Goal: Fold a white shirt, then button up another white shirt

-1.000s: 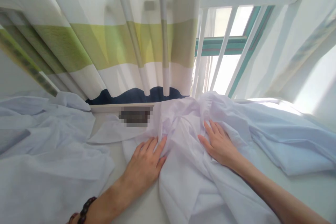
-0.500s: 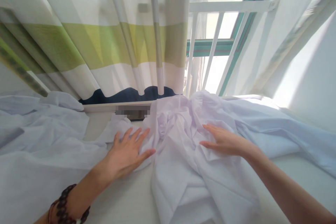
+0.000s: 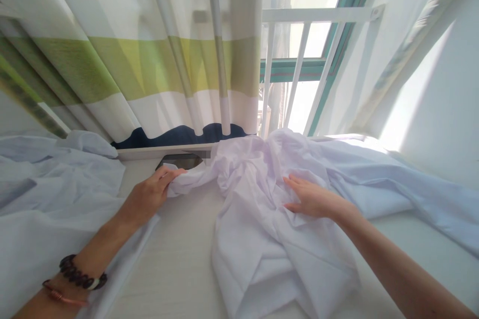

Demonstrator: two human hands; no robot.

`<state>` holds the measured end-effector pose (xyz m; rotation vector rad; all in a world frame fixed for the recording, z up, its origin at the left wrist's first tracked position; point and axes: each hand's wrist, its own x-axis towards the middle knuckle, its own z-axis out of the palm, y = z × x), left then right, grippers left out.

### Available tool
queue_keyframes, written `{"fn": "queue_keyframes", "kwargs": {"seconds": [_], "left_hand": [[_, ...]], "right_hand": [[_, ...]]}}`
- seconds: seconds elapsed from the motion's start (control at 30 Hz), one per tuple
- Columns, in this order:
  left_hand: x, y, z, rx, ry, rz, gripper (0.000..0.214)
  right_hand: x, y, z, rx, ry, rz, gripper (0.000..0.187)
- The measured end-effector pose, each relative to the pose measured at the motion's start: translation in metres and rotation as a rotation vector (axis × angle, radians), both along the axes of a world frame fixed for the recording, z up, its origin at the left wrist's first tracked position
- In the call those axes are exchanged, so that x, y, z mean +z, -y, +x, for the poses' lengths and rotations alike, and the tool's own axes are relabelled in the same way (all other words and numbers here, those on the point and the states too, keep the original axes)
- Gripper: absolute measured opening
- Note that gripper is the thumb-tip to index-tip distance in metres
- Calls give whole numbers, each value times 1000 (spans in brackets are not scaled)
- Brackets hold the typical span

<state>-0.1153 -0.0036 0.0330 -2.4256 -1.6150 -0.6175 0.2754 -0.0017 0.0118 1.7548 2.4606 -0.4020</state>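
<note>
A crumpled white garment [image 3: 258, 239] lies bunched in the middle of the pale surface, one long sleeve-like part trailing to the right. My left hand [image 3: 151, 192] is closed on a narrow end of the cloth that reaches out to the left, pinching it between thumb and fingers. On the bunched middle of the garment rests my right hand [image 3: 310, 197], open, its thumb apart from the fingers. Just beyond my left hand a dark flat device, like a phone [image 3: 183, 161], is partly covered by the cloth.
More white cloth [image 3: 56, 199] is heaped at the left. Along the back hangs a white, green and navy curtain [image 3: 157, 70]. White railing bars [image 3: 299, 72] stand before a teal-framed window, with a white wall [image 3: 441, 109] at the right.
My left hand has gone from lying spread on the cloth to gripping its left end, drawing it out leftward. My right hand stays nearly in place on the garment.
</note>
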Motion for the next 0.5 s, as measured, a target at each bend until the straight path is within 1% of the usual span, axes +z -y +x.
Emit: {"fn": "queue_keyframes", "kwargs": {"seconds": [0.07, 0.1, 0.13, 0.17, 0.2, 0.23, 0.27, 0.3, 0.33, 0.37, 0.43, 0.5], "left_hand": [[22, -2, 4, 117, -156, 145, 43], [34, -3, 6, 149, -206, 231, 44], [46, -3, 8, 150, -232, 317, 42], [54, -3, 10, 128, -245, 389, 40], [60, -1, 13, 80, -250, 436, 38], [61, 1, 16, 11, -253, 449, 36], [58, 4, 19, -67, -259, 420, 34], [50, 7, 22, -140, -264, 352, 32], [40, 11, 25, -202, -265, 264, 29], [26, 14, 26, -230, -265, 150, 29], [-2, 20, 22, -204, -213, 10, 28], [-24, 24, 9, -176, -161, -65, 29]], "right_hand": [[3, 2, -1, 0, 24, -22, 80], [4, 2, -2, -4, 37, -32, 81], [6, 3, -2, -8, 48, -38, 81], [7, 3, -3, -10, 57, -42, 81], [8, 4, -3, -10, 62, -44, 80], [8, 4, -4, -8, 62, -43, 80], [8, 4, -4, -5, 58, -41, 79], [8, 5, -4, -4, 51, -39, 79], [8, 5, -4, -5, 46, -39, 80], [7, 5, -4, -7, 44, -39, 80], [7, 5, -3, -13, 47, -42, 80], [6, 5, -3, -16, 53, -38, 80]]}}
